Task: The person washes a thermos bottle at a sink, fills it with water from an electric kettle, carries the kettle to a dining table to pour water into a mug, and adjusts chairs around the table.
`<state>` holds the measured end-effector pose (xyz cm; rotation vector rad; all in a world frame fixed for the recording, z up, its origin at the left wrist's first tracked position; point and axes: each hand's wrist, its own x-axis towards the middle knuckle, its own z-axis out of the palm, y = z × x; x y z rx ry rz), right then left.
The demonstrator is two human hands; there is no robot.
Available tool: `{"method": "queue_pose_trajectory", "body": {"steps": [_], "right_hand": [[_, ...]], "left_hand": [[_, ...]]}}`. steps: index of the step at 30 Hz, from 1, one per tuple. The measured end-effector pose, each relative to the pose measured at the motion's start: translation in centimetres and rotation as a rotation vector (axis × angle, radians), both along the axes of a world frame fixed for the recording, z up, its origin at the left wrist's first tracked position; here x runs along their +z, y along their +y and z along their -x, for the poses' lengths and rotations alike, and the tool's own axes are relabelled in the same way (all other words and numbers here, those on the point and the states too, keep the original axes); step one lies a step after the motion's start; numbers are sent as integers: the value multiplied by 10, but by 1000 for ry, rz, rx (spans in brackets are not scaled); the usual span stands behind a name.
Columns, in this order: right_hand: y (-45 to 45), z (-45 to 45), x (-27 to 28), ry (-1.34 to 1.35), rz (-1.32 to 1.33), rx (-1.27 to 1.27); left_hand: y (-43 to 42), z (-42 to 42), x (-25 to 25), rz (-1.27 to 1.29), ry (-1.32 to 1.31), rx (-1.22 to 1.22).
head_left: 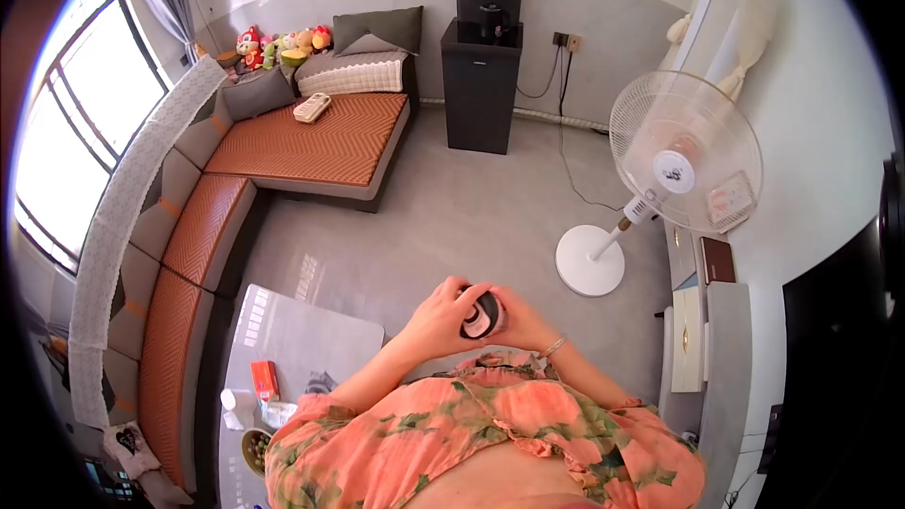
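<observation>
Both my hands meet in front of my body at the lower middle of the view, around a small dark round container (480, 316) with a pinkish inner part. On its left side, my left hand (439, 320) has its fingers closed on the container, near the top edge. My right hand (520, 318) wraps the other side, and a bracelet shows on that wrist. The underside of the container is hidden by the hands.
A grey table (311, 320) at lower left bears a red box (265, 380), a white bottle (238, 402) and a bowl (253, 451). A white standing fan (590, 260) is at right, a black dispenser cabinet (479, 94) ahead, and a sofa (311, 146) at left.
</observation>
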<state>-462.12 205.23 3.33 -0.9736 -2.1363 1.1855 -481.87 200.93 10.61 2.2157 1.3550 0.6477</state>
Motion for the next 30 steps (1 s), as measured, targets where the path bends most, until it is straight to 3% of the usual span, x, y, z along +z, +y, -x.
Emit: {"method": "queue_pose_trajectory", "body": {"steps": [9, 21, 26, 30], "right_hand": [[246, 10, -34, 105, 30, -90], [589, 98, -24, 125, -144, 151], [714, 137, -45, 169, -144, 117], [821, 162, -37, 150, -86, 59]], "left_hand": [[258, 9, -40, 9, -13, -49], [555, 83, -4, 1, 9, 210], [680, 123, -21, -82, -12, 210], [793, 162, -3, -152, -95, 204]]}}
